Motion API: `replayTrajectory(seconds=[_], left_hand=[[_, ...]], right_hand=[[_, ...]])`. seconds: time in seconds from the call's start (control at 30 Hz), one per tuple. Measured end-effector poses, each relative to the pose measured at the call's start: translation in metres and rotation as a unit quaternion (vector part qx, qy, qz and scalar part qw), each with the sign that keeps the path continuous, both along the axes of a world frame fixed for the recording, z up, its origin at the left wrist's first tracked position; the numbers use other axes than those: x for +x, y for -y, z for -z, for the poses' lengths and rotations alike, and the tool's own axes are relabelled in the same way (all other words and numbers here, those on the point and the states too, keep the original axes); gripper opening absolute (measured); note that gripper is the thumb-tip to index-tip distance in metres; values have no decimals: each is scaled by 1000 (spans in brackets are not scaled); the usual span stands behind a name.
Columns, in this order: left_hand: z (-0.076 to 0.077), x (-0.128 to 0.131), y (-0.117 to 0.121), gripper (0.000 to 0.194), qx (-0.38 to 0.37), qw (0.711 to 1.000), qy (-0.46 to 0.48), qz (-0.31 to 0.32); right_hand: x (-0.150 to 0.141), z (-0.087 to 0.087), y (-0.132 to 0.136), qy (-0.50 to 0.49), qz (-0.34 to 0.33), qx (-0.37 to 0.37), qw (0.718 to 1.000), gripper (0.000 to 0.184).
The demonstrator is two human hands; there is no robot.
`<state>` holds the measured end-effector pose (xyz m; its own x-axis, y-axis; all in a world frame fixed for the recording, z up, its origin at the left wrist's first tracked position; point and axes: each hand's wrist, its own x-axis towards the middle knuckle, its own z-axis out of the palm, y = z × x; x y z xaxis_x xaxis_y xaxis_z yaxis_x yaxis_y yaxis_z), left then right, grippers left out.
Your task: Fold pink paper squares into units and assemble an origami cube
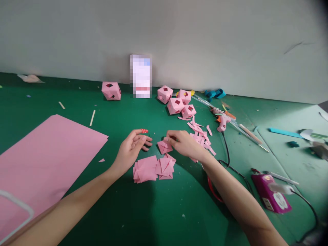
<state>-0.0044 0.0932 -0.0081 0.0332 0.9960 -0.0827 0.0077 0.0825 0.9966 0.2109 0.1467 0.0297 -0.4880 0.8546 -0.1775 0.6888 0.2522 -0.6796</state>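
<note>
My right hand (180, 140) pinches the edge of a small folded pink paper square (164, 147) between thumb and fingertips. To its left, my left hand (134, 143) hovers with loosely bent fingers apart and nothing in them; red-and-white wrapping covers one fingertip. Just below the hands lies a pile of pink paper squares (145, 169), some overlapping. Against its right side sits a smaller pile of folded squares (165, 167) with creases meeting in the middle. Further back stand several pink paper polyhedra (175, 106) with diamond-shaped openings, and a single pink polyhedron (111, 91) stands apart on the left.
Large pink paper sheets (53, 147) cover the left of the green table. Pink paper strips (202, 136) lie beyond my right wrist, beside a pink glue gun (223, 122) with a black cord. A purple power strip (271, 193) is at right. A blurred screen (141, 76) leans on the wall.
</note>
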Motion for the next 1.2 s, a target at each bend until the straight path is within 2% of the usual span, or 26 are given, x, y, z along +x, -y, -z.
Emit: replayTrajectory(seconds=[0.1,0.2,0.27,0.33,0.43,0.53,0.7,0.9,1.1,1.2], left_hand=[[1,0,0,30,4,1000,5,-11],[1,0,0,30,4,1000,14,-18],[1,0,-1,31,0,999,22,-24],[2,0,-1,32,-5,999,29,-30],[5,0,-1,33,-5,999,35,-35],[8,-1,-2,32,-2,999,39,-36],[9,-2,-2,31,-2,999,38,-36],[7,-1,-2,30,-5,998,39,-46],[5,-2,-1,37,2,996,71,-45],[3,-4,1,46,24,999,38,-25]], right_hand=[[2,3,0,60,-4,-21,998,26],[-2,3,5,85,33,63,994,10],[-10,1,11,74,34,122,989,17],[-18,0,19,51,-16,146,988,20],[-29,3,28,17,-149,126,981,35],[-33,9,32,13,-194,109,975,38],[-32,14,32,9,-192,93,977,30],[-31,8,29,-11,-182,66,981,27],[-25,-1,19,-92,-114,26,989,27],[-24,0,13,-160,-65,1,985,26]])
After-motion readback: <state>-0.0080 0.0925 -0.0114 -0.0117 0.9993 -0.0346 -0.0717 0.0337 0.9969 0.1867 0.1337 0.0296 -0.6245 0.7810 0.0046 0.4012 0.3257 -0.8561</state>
